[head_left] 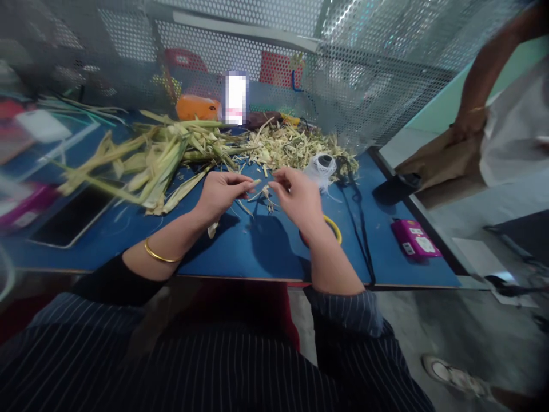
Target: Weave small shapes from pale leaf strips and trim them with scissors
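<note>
My left hand [225,194] is closed in a pinch, with a small pale-green bit of plant husk [257,182] at its fingertips. Just to its right, my right hand [299,197] has thumb and fingers drawn together; what they hold, if anything, is too small to make out. Both hands hover over the blue tabletop [274,243], a small gap between them. Behind my left hand lies a heap of long dried husk leaves [167,149]. Beyond my right hand spreads a pile of small husk trimmings [287,143]. A spool of white thread [322,169] stands beside my right hand.
A yellow ring [333,230] lies partly under my right wrist. A black cord [362,229] and purple packet [415,239] are further right. A dark-screened tablet [77,212] lies left. Behind stand a lit screen [235,97] and mesh panel [274,34]. Another person's arm [482,86] holds brown material.
</note>
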### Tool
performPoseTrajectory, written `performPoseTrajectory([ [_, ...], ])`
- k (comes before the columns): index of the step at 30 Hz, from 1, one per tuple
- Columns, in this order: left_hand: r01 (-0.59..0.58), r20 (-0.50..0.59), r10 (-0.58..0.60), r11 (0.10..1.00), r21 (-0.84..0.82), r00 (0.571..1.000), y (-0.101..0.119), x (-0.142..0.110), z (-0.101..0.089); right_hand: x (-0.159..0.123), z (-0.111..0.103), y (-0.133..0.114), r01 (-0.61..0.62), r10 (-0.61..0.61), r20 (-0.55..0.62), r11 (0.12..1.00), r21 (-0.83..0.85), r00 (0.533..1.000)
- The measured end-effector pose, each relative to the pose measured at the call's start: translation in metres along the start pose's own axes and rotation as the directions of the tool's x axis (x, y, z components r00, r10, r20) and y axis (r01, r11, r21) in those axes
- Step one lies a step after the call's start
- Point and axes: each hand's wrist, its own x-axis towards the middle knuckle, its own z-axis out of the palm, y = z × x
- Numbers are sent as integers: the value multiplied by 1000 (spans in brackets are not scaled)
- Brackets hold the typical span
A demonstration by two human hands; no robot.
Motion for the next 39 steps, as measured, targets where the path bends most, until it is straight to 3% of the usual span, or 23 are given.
performPoseTrajectory([
  [3, 115, -11, -117, 988, -105, 993, 0, 4, -3, -21, -32, 8, -23, 97, 147, 899, -438, 984],
  [6, 152, 3, -153, 979, -133, 988, -3, 7, -6, -48, -56, 30, -35, 300, 292, 750, -661, 908],
  [8, 154, 15, -153, 977, -145, 988, -6, 9, -7, -61, -61, 46, -54, 376, 325, 720, -692, 868],
  [11, 157, 30, -154, 975, -156, 988, -9, 10, -5, -67, -56, 56, -2, 319, 371, 762, -648, 872],
  [15, 203, 32, -201, 969, -140, 979, -5, 14, 3, -60, -48, 60, -56, 375, 340, 739, -672, 863],
  [19, 191, 43, -187, 975, -113, 981, 3, 22, 9, -57, -55, 81, -210, 395, 339, 857, -471, 854],
  [22, 171, 53, -166, 980, -103, 985, 9, 34, 14, -61, -60, 96, -380, 395, 243, 919, -108, 886],
  [24, 165, 54, -160, 979, -115, 986, 11, 42, 19, -60, -59, 96, -419, 376, 207, 878, 234, 903],
  [26, 163, 55, -156, 976, -143, 986, 13, 48, 24, -53, -55, 90, -394, 333, 212, 798, 457, 919],
  [28, 161, 53, -154, 971, -179, 987, 13, 52, 27, -40, -48, 80, -343, 276, 206, 803, 487, 939],
  [33, 175, 30, -173, 954, -243, 984, 8, 52, 22, -8, -34, 62, -214, 141, 253, 932, 292, 957],
  [39, 148, 60, -138, 967, -210, 989, 1, 52, 17, -8, -21, 59, -181, 110, 250, 942, 282, 962],
])
